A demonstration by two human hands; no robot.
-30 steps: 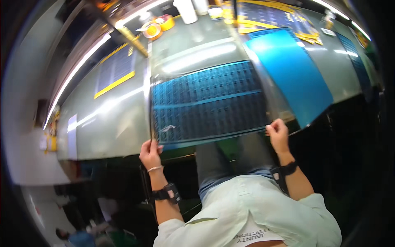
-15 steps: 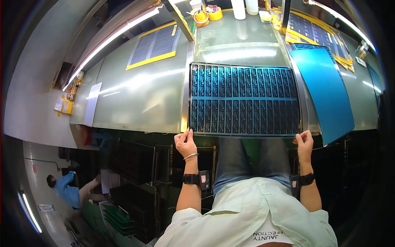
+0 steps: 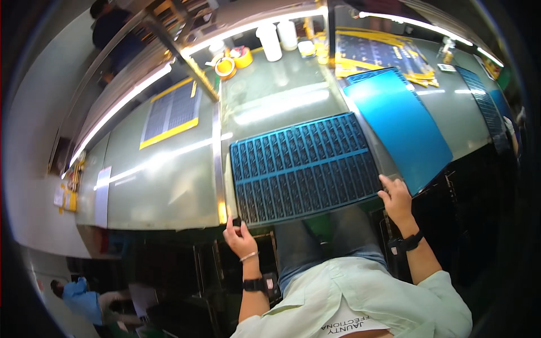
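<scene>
A dark circuit-board panel (image 3: 307, 172) with blue grid lines and rows of repeated small patterns lies on the bench, its near edge reaching past the bench edge. My left hand (image 3: 241, 242) is at the panel's near left corner, thumb and forefinger parted, with a small dark patch between the tips. Beside the near right corner is my right hand (image 3: 397, 198), its thumb and forefinger spread; whether the thumb touches the panel I cannot tell. Just right of that hand lies a plain bright blue sheet (image 3: 400, 124), overlapping another patterned panel (image 3: 369, 73).
The glass-like bench top (image 3: 270, 93) has metal strips (image 3: 217, 169) across it. Tape rolls (image 3: 225, 68) and white bottles (image 3: 269, 42) stand at the back. Yellow-edged films (image 3: 172, 112) lie left and far right. A metal post (image 3: 331, 36) rises behind. Two people are farther off at left.
The view has turned, so the panel appears tilted and further left. Both hands were pinching the panel's near corners; now their fingers are parted. The panel's blue grid shows more brightly.
</scene>
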